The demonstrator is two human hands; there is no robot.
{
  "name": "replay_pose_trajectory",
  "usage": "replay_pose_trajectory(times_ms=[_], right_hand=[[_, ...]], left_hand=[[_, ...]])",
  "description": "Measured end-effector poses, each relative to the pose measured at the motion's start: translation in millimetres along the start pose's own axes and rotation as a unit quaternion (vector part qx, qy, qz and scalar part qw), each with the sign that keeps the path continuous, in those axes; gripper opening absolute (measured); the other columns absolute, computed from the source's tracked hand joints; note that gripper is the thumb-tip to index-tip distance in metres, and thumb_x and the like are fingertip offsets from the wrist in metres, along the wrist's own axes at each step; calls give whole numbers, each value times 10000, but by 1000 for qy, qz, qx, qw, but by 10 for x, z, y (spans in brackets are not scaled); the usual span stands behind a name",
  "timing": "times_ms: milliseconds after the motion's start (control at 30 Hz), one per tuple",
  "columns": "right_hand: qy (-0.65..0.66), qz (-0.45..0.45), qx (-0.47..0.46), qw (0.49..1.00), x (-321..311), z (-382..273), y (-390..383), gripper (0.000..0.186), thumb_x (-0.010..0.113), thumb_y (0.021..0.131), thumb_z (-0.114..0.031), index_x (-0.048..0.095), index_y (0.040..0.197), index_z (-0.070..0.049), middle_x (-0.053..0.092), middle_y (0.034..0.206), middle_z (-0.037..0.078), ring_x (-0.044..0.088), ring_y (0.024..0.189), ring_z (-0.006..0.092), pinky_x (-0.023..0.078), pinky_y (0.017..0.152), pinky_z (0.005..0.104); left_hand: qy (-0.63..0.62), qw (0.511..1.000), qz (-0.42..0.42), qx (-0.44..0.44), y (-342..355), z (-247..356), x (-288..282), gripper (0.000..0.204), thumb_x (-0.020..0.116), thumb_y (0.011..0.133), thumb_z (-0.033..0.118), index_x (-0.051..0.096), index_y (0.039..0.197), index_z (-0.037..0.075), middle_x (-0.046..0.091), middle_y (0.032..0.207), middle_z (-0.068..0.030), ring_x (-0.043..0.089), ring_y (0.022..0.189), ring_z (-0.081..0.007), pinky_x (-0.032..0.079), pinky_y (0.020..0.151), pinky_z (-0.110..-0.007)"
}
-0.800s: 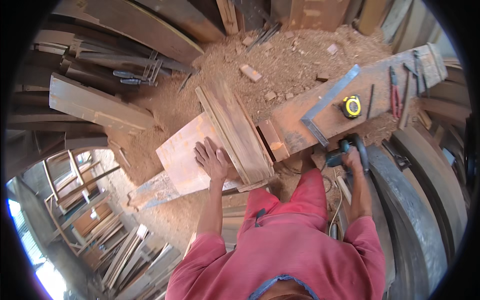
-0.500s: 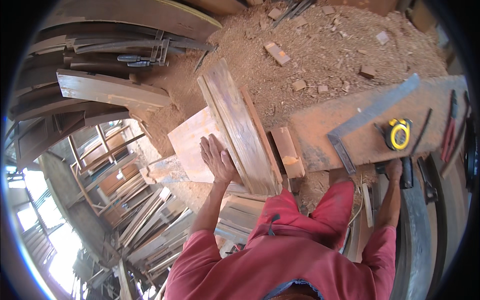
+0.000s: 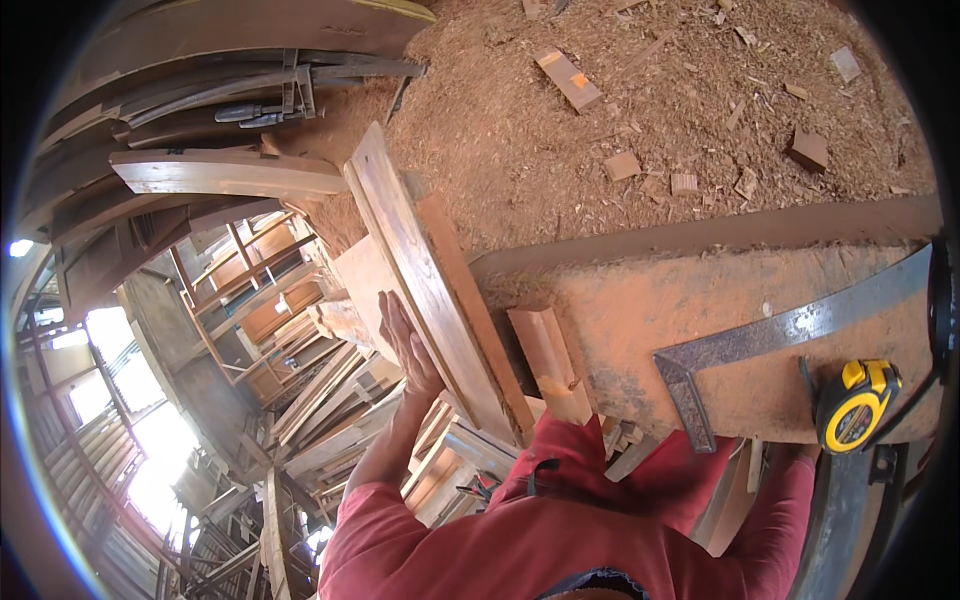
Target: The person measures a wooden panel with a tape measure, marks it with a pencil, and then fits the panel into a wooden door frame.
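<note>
My left hand [image 3: 408, 345] lies flat on a pale wooden panel [image 3: 362, 272], fingers stretched out, the hand's edge close against a long grooved board [image 3: 425, 275]. A reddish strip of wood [image 3: 472, 295] runs along that board's right side. My right forearm goes down past the bench edge at the right; only skin near the wrist [image 3: 797, 453] shows, and the fingers are hidden. Closest to it are a yellow and black tape measure [image 3: 858, 408] and a metal try square [image 3: 687, 402], both on the bench.
A short wooden block [image 3: 550, 365] sits at the left end of the dusty bench top [image 3: 620, 300]. Beyond are shavings [image 3: 520, 130] with offcuts. Metal clamps [image 3: 295, 90] and a curved timber [image 3: 225, 175] lie at the left, above stacked planks [image 3: 330, 390].
The view has shifted, and the bench, try square and tape measure appear larger and lower. My right hand, earlier visible by a dark handle, is now hidden. My left hand still rests on the panel.
</note>
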State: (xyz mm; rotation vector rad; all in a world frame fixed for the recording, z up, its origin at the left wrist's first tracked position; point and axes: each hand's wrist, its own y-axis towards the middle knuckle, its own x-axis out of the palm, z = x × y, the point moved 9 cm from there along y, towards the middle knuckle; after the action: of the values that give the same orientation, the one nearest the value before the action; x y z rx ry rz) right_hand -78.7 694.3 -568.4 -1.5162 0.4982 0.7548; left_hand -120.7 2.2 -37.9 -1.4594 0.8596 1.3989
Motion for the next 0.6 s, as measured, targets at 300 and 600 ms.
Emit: replay_pose_trajectory(times_ms=[300,600], right_hand=[[16,-19,7,1000,23,-215,-128,260,605,852,-262,675,924,-22,682,930,236,654,856,423,525,736,494],[48,-27,7,998,-562,-861,-619,268,610,852,-265,671,923,-14,680,904,241,654,820,418,526,713,479]], left_hand=[[3,1000,-7,-9,-2,-28,-3,689,221,1018,395,191,1520,-77,194,1576,-289,146,1481,-420,90,1183,-504],[-29,999,5,20,-15,-76,-14,648,224,1030,358,228,1511,-77,203,1582,-266,109,1493,-413,62,1186,-516]])
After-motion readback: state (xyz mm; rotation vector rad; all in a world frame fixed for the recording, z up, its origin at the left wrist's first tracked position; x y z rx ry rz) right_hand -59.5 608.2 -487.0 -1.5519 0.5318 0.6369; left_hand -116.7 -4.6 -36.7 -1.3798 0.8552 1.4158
